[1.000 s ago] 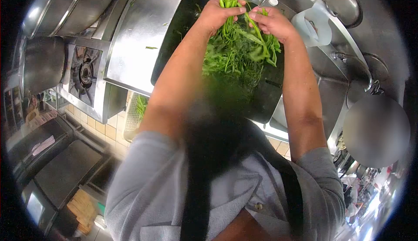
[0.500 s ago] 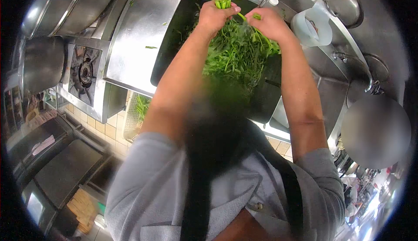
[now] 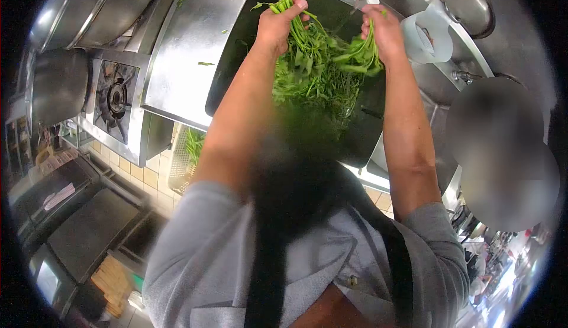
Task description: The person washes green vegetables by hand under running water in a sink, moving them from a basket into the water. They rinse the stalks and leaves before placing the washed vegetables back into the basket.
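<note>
My left hand [image 3: 278, 27] is closed round a bunch of green leafy stems [image 3: 303, 39], whose cut ends stick up above the thumb. My right hand [image 3: 386, 31] grips a smaller bunch of leafy greens [image 3: 364, 52] that hangs down from the fingers. Both hands are over a large dark tub [image 3: 228, 70] set in the steel counter. Below them, a heap of loose leafy greens [image 3: 319, 88] lies in the tub. A dark blur at the bottom of the view covers the tub's near part.
A steel counter [image 3: 177, 61] runs left of the tub, beside a gas burner [image 3: 117, 94]. A translucent plastic jug [image 3: 425, 38] stands at the right near taps. A perforated basket [image 3: 179, 162] with greens sits low at the left. Blurred round patches cover the right side.
My hands have moved apart: the right went to the right with its bunch of greens, the left slightly to the left. The two bunches are now separate.
</note>
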`<state>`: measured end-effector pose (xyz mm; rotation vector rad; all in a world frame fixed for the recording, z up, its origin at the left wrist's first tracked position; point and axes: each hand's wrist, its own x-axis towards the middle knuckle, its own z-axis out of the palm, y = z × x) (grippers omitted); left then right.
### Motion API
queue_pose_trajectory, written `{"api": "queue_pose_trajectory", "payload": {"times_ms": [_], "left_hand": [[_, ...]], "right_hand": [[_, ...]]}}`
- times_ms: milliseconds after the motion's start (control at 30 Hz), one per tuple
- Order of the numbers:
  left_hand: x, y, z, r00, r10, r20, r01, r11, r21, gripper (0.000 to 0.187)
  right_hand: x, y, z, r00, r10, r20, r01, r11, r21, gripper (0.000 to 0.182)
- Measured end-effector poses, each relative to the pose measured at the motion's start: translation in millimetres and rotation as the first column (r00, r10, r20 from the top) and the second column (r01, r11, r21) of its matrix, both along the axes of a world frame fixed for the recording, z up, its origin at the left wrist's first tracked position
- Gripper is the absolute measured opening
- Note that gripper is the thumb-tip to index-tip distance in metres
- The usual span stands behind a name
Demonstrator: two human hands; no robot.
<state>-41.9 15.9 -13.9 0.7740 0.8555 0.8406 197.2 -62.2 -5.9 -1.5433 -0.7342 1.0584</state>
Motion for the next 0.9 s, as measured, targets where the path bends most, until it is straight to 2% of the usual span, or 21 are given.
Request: {"api": "queue_pose_trajectory", "payload": {"times_ms": [33, 67, 100, 167, 200, 233, 267, 333, 433, 500, 567, 700, 833, 900], "left_hand": [[2.8, -1.2, 0.5, 1.0, -0.003, 0.001, 0.003, 1.0, 0.0, 0.022], [6.8, -3.9, 1.9, 0.999, -0.016, 0.049, 0.017, 0.999, -0.028, 0.026], [10.0, -7.1, 4.0, 0.995, -0.029, 0.098, 0.035, 0.998, -0.056, 0.03], [13.2, -11.4, 16.3, 0.996, -0.063, 0.064, 0.067, 0.996, -0.056, 0.032], [15.4, -13.4, 19.5, 0.998, -0.057, 0.022, 0.058, 0.997, -0.048, 0.032], [17.6, -14.7, 21.0, 0.999, -0.048, -0.021, 0.047, 0.998, -0.04, 0.032], [21.0, -12.6, 14.0, 0.992, -0.066, 0.109, 0.075, 0.994, -0.079, 0.032], [15.3, -15.1, 24.2, 0.989, -0.087, 0.123, 0.096, 0.993, -0.07, 0.03], [13.2, -10.2, 15.9, 0.98, -0.107, 0.167, 0.122, 0.989, -0.078, 0.027], [14.3, -7.2, 9.6, 0.975, -0.105, 0.195, 0.125, 0.988, -0.094, 0.025], [16.7, -6.9, 9.2, 0.987, -0.076, 0.139, 0.082, 0.996, -0.039, 0.02], [15.6, -10.3, 15.1, 0.993, -0.029, 0.118, 0.035, 0.998, -0.052, 0.018], [15.7, -15.2, 25.7, 0.996, -0.058, 0.068, 0.06, 0.998, -0.023, 0.017], [15.3, -17.4, 30.7, 0.998, -0.05, 0.032, 0.05, 0.999, -0.002, 0.016]], "right_hand": [[-12.8, -2.3, 11.4, 1.0, -0.003, 0.001, 0.003, 1.0, 0.0, 0.027], [-32.2, -4.4, 25.3, 0.953, 0.101, 0.285, -0.101, 0.995, -0.015, 0.03], [-46.8, -4.8, 32.3, 0.818, 0.194, 0.542, -0.193, 0.979, -0.059, 0.033], [-59.5, -1.8, 32.7, 0.76, 0.386, 0.523, -0.357, 0.92, -0.161, 0.038], [-67.3, 2.2, 22.9, 0.718, 0.35, 0.601, -0.391, 0.918, -0.067, 0.033], [-66.5, 2.5, 18.4, 0.719, 0.35, 0.601, -0.392, 0.918, -0.066, 0.033], [-65.4, 2.9, 14.3, 0.72, 0.339, 0.605, -0.357, 0.929, -0.095, 0.031], [-66.2, 4.2, 17.1, 0.72, 0.331, 0.61, -0.326, 0.937, -0.123, 0.029], [-60.4, 2.6, 22.8, 0.819, 0.345, 0.458, -0.32, 0.938, -0.134, 0.024], [-63.9, -0.4, 22.2, 0.82, 0.401, 0.408, -0.376, 0.915, -0.144, 0.023], [-69.3, -2.1, 18.7, 0.636, 0.411, 0.653, -0.459, 0.882, -0.109, 0.024], [-69.9, 1.1, 23.1, 0.622, 0.356, 0.697, -0.274, 0.933, -0.232, 0.027], [-64.9, 0.4, 14.6, 0.627, 0.336, 0.703, -0.279, 0.939, -0.2, 0.028], [-63.2, 2.0, 5.8, 0.67, 0.329, 0.666, -0.314, 0.938, -0.147, 0.026]]}}
